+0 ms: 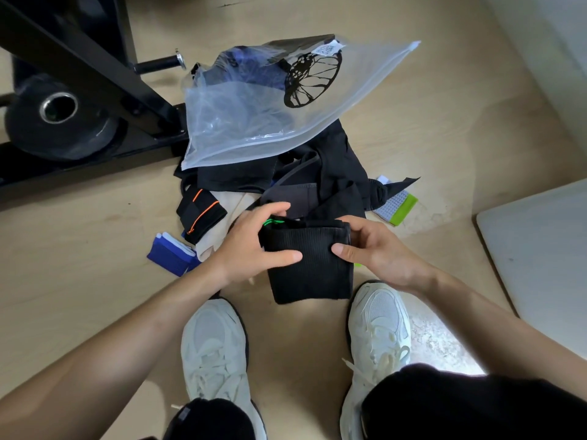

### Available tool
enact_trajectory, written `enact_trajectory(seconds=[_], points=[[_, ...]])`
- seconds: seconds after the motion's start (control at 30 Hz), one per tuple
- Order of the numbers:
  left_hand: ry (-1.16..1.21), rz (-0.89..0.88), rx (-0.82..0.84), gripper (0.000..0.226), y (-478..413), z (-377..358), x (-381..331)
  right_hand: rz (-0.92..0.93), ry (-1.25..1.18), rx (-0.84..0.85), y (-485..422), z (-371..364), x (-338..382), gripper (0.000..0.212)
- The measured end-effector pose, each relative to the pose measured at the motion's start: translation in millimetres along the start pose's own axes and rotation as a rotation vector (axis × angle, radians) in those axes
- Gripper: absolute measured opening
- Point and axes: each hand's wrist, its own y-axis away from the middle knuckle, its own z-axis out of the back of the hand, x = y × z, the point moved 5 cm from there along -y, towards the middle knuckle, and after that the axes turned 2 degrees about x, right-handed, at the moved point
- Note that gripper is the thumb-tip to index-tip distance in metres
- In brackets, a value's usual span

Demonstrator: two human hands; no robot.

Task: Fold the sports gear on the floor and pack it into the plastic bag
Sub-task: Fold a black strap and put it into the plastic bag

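A black ribbed sleeve with green stitching [313,265] hangs between my hands above the floor. My left hand [254,246] grips its left top corner, and my right hand [374,249] pinches its right edge. Behind it lies a heap of black garments [333,173]. A clear plastic bag [254,103] with a black wheel print rests on the heap, with dark items inside. A black wrap with orange stitching [200,214], a blue band [171,255] and a beige cloth [222,223] lie to the left.
A black weight plate [57,119] and a black frame beam [95,68] stand at the back left. A grey and green pad [397,208] lies right of the heap. A white board [540,258] sits at the right. My white shoes [216,354] are below.
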Motion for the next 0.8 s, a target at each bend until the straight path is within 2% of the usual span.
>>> enact_trajectory(seconds=[0.13, 0.23, 0.33, 0.47, 0.5, 0.53, 0.6, 0.63, 0.7, 0.8], points=[[0.322, 0.118, 0.013, 0.078, -0.2, -1.4, 11.1, 0.005, -0.099, -0.071, -3.0, 3.9, -3.4, 0.027], [0.517, 0.191, 0.008, 0.062, 3.1, -8.8, 17.3, -0.022, -0.155, -0.163, -6.7, 8.0, -10.3, 0.028], [0.487, 0.242, 0.011, 0.039, 6.2, -15.7, 19.3, -0.022, -0.177, -0.259, -9.6, 9.5, -15.1, 0.024], [0.48, 0.321, 0.013, 0.027, 7.4, -21.1, 25.8, -0.025, -0.144, -0.368, -12.5, 9.6, -22.9, 0.02], [0.48, 0.328, -0.011, 0.024, 7.2, -20.8, 25.9, -0.02, -0.116, -0.389, -12.3, 8.9, -21.7, 0.023], [0.48, 0.331, -0.049, 0.02, 6.8, -20.0, 25.3, -0.01, -0.08, -0.395, -11.7, 6.9, -18.1, 0.035], [0.503, 0.334, -0.144, 0.014, 6.6, -16.9, 22.1, 0.048, -0.016, -0.325, -9.0, -0.3, -8.0, 0.068], [0.514, 0.33, -0.189, 0.012, 6.8, -15.0, 20.3, 0.096, 0.035, -0.259, -7.6, -4.3, -3.6, 0.078], [0.487, 0.315, -0.265, 0.012, 7.2, -10.0, 18.3, 0.152, 0.218, -0.158, -6.0, -9.1, -0.7, 0.078], [0.37, 0.291, -0.341, 0.017, 8.2, -3.7, 18.2, 0.072, 0.411, -0.125, -6.5, -10.6, -5.6, 0.069]])
